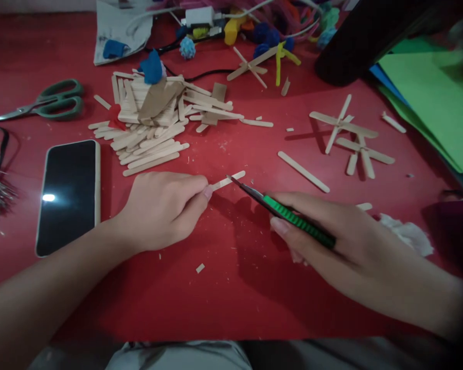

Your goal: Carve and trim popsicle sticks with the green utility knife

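Note:
My left hand (170,208) is closed on one end of a wooden craft stick (237,176), which points out to the right from between thumb and forefinger. In my right hand (332,241) is a utility knife (299,221) with a green and black handle. The blade's tip lies at the stick, a little past its middle; whether it presses in, I cannot tell. Beyond my left hand lies a heap of craft sticks (154,149). A single loose craft stick (303,172) rests just past the knife.
A phone (67,195) and scissors (57,100) lie on the left. Stick assemblies (343,123) sit at the right, near green paper sheets (432,92) and a dark cylinder (351,46). Cables and colourful bits (235,28) crowd the back. Small wood scraps (200,268) dot the red table (170,303).

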Tool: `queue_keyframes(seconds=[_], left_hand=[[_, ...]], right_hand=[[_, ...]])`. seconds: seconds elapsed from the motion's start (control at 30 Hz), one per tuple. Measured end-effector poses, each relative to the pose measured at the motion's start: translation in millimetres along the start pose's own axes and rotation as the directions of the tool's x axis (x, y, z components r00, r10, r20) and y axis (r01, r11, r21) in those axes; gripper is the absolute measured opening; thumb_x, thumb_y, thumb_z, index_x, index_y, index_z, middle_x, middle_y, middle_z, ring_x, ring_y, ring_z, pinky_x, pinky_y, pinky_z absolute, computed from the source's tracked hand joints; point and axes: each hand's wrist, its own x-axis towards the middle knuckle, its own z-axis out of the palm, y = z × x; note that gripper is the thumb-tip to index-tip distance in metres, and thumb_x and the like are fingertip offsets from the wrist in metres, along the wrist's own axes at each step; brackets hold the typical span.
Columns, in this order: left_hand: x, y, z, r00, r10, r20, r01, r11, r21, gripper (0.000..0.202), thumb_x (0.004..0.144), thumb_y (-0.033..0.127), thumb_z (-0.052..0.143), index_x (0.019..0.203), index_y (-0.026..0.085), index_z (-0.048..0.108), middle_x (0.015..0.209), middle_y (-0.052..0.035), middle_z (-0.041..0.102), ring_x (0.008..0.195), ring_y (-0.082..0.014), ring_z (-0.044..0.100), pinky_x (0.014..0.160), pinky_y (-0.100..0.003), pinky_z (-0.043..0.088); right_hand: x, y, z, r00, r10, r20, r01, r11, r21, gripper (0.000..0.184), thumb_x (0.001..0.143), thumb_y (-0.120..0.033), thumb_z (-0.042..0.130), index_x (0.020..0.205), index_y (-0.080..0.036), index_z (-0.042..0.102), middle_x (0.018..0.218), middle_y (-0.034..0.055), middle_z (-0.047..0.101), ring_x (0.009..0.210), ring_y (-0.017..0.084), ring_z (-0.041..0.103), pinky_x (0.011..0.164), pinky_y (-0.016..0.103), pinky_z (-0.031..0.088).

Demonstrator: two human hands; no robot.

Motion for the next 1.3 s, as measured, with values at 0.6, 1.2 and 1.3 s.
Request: queue_keyframes(seconds=[0.6, 1.2, 1.3], left_hand=[[-0.5, -3.0, 11.8, 0.991, 0.059, -0.116, -0.048, 0.995, 0.088, 0.030, 0.087, 0.026, 0.043, 0.058, 0.019, 0.040, 0.048, 0.0017, 0.042, 0.047, -0.0104, 0.034, 0.048, -0.028, 0.016], [1.0, 0.5, 12.5, 0.990, 0.065, -0.128, -0.044, 0.986, 0.161, 0.032, 0.089, 0.031, 0.041, 0.059, 0.020, 0.045, 0.050, 0.0000, 0.047, 0.047, -0.0122, 0.037, 0.047, -0.029, 0.017], [0.7, 0.7, 12.0, 0.991, 0.062, -0.123, -0.041, 0.984, 0.171, 0.032, 0.089, 0.032, 0.040, 0.059, 0.020, 0.046, 0.050, -0.0003, 0.047, 0.047, -0.0124, 0.038, 0.047, -0.029, 0.018]], right_hand=[[-0.2, 4.2, 5.9, 0.999, -0.051, 0.007, 0.052, 0.998, -0.036, 0.050, 0.097, -0.027, 0.049, 0.147, -0.026, 0.049, 0.131, 0.0022, 0.067, 0.116, 0.025, 0.066, 0.092, 0.034, 0.060], [1.0, -6.2, 9.2, 0.993, -0.093, 0.072, 0.103, 0.985, -0.141, 0.061, 0.093, -0.012, 0.043, 0.153, -0.024, 0.040, 0.114, 0.0045, 0.075, 0.081, 0.019, 0.074, 0.070, 0.026, 0.063], [-0.1, -5.7, 9.7, 0.993, -0.094, 0.075, 0.103, 0.986, -0.129, 0.062, 0.093, -0.011, 0.042, 0.153, -0.025, 0.039, 0.107, 0.0044, 0.076, 0.076, 0.018, 0.074, 0.066, 0.026, 0.063]])
